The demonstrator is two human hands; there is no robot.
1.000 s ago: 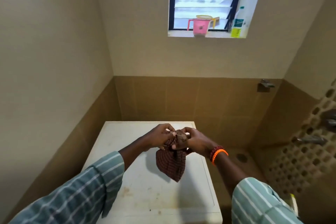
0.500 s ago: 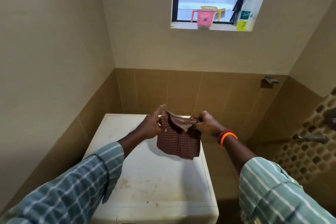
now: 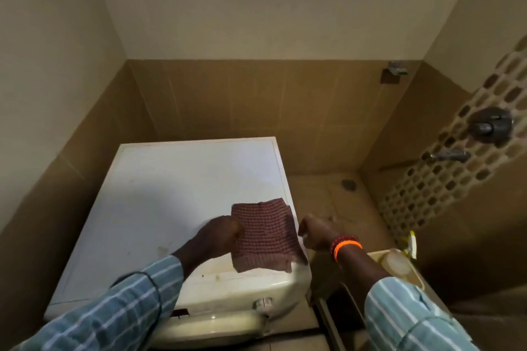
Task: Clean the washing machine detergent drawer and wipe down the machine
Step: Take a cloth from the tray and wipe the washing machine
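You've lowered the checked cloth [image 3: 265, 234], pinched between left hand [image 3: 221, 232] and right hand [image 3: 313, 232]; overhanging the washing machine [image 3: 176, 194] edge, it could slide off.

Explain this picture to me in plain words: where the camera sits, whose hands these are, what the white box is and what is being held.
The camera is worn on a person's head, looking down at their own arms in striped sleeves. The white box is a washing machine standing in a tiled corner. The left hand and the right hand, which wears an orange band at the wrist, each grip a side of a red checked cloth, stretched flat over the machine's front right corner. Whether the cloth touches the top cannot be told. Brownish stains mark the top near its front edge.
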